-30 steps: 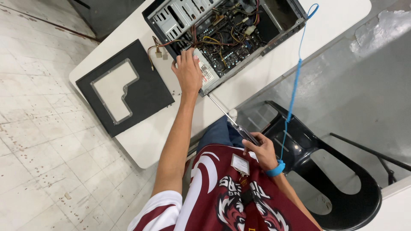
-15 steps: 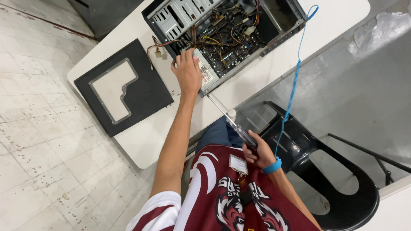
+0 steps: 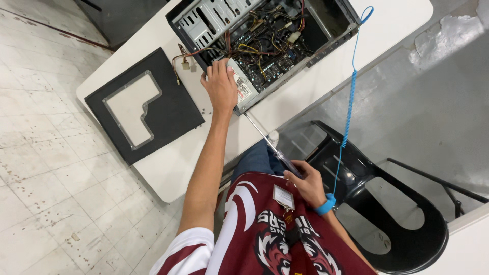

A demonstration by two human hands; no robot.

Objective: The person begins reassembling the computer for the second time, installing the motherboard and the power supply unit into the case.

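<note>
Driving item: long screwdriver (image 3: 267, 142), centre of frame, tip at the lower corner of the open computer case (image 3: 265, 46) on the white tabletop (image 3: 168, 163). Your right hand (image 3: 305, 183) has its grip closed round the handle; keep the shaft straight. Left hand (image 3: 221, 86), fingers spread, steadies the case. Black side panel (image 3: 145, 104) lies left.

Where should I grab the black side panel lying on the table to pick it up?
Judging by its pose, take the side panel by its long edge nearest the table's rim, coming from the floor side. It lies flat, so only edges offer grip, and the left hand crowds the case side.
</note>
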